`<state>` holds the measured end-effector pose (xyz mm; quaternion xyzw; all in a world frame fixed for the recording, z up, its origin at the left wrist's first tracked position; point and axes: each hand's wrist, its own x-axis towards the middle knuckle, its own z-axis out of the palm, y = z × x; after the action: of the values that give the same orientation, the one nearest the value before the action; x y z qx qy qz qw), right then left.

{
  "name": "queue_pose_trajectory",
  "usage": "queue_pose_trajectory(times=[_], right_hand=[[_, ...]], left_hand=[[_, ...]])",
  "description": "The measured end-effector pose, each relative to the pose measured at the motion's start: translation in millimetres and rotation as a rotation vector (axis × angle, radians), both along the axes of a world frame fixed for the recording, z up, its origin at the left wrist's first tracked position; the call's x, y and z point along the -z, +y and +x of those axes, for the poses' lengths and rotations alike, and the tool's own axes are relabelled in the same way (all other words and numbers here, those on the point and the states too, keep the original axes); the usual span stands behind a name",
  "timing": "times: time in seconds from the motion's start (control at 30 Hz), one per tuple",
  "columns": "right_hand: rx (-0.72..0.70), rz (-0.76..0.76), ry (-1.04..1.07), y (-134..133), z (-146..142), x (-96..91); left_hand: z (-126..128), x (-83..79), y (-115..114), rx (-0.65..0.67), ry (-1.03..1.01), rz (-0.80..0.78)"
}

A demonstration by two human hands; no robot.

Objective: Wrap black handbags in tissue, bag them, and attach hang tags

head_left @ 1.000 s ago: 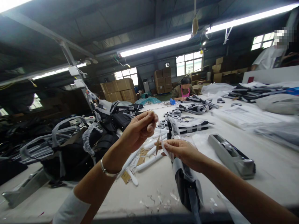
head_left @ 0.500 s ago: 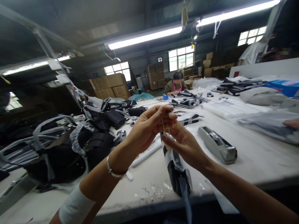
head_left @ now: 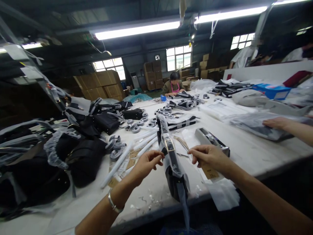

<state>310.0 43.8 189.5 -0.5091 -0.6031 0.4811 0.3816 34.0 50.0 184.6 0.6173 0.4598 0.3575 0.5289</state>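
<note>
A narrow black bag (head_left: pixel 172 187) with clear plastic and white wrapping stands at the table's front edge, its strap hanging over. A gold rectangular buckle (head_left: pixel 169 145) shows through the plastic on top. My left hand (head_left: pixel 148 164) is at the bag's left side, fingers loosely bent and apart, fingertips close to the wrapping; whether they touch it is unclear. To the right of the bag, my right hand (head_left: pixel 207 159) is closed in a pinch. A brown hang tag (head_left: pixel 209 172) dangles below it, its string mostly hidden by the fingers.
A grey tape dispenser (head_left: pixel 207 137) stands behind my right hand. Black bags (head_left: pixel 85 160) crowd the left side. White tubes (head_left: pixel 119 163), wrapped rolls and scraps lie about. A co-worker's hand (head_left: pixel 276 123) rests on plastic-wrapped goods at right; another person (head_left: pixel 174 85) sits across the table.
My hands were together, raised over the bag with a thin string between them. They have parted and lowered to either side of it, and the brown tag shows under my right hand.
</note>
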Motion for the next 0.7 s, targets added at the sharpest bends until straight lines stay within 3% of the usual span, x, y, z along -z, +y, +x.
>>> queue_pose_trajectory(times=[0.17,0.33,0.53,0.7], right_hand=[[-0.126,-0.053,-0.051,8,-23,5.9],[-0.214,-0.057,-0.021,9,-36,-0.4],[-0.288,-0.086,-0.008,-9,-15,7.9],[-0.219,-0.02,-0.054,-37,-5,19.5]], left_hand=[[27,17.0,5,0.189,-0.118,0.027],[43,18.8,9,0.209,-0.241,-0.014],[9,22.6,-4,0.142,-0.11,-0.032],[-13,32.1,-34,-0.006,-0.286,-0.107]])
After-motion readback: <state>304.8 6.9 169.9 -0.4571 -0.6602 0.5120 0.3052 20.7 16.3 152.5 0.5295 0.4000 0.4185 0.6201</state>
